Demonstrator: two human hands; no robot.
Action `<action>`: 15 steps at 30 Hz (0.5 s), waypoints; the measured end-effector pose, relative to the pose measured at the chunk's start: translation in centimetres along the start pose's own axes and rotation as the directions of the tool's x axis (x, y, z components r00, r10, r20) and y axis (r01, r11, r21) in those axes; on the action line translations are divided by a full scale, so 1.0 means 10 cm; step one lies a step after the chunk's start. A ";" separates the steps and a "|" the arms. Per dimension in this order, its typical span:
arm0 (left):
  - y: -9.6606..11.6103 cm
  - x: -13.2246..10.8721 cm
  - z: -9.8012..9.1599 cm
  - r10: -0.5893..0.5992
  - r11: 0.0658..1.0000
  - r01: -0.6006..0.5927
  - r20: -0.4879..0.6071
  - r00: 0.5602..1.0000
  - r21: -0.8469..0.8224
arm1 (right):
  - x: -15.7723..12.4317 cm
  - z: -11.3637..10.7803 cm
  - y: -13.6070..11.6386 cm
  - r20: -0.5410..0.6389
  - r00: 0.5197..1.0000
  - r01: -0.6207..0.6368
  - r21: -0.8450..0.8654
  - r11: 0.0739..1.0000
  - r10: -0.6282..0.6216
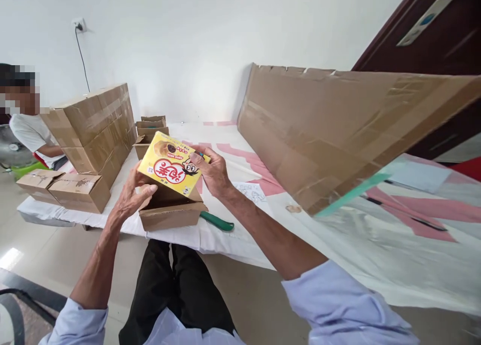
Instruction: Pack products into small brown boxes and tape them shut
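Note:
Between my two hands a yellow snack box (165,157) with red characters and a cartoon face is tilted above an open cardboard carton (171,217). My left hand (133,192) grips its left edge, thumb pointing right along the lower side. My right hand (214,172) clasps the right end, thumb on the printed face. The carton stands at the table's front edge, its inside mostly hidden by the yellow box. A green handle (218,221) sticks out from beside the carton; the rest of that tool is hidden.
Stacked sealed cartons (97,129) and two smaller boxes (75,189) stand left, open cartons (150,129) behind. A large cardboard panel (330,124) leans at right. A printed sheet (251,192) lies on the white-covered table (240,239). Another person (35,129) sits far left.

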State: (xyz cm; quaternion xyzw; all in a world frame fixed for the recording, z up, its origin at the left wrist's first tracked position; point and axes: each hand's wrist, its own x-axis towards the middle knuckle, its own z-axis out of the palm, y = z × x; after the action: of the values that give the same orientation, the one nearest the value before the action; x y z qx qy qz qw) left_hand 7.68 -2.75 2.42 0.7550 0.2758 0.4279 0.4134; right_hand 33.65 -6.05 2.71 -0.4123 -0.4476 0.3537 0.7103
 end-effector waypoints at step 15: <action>0.29 0.59 -0.25 -0.129 0.943 0.119 -0.013 0.992 -0.310 | -0.07 0.03 -0.12 0.261 0.957 -0.154 0.087 0.984 0.126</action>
State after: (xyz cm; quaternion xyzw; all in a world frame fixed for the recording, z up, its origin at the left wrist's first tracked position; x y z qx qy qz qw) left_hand 8.48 1.28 8.05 0.6553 0.2595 0.4510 0.5476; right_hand 33.28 -7.03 3.60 -0.3559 -0.4854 0.4764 0.6409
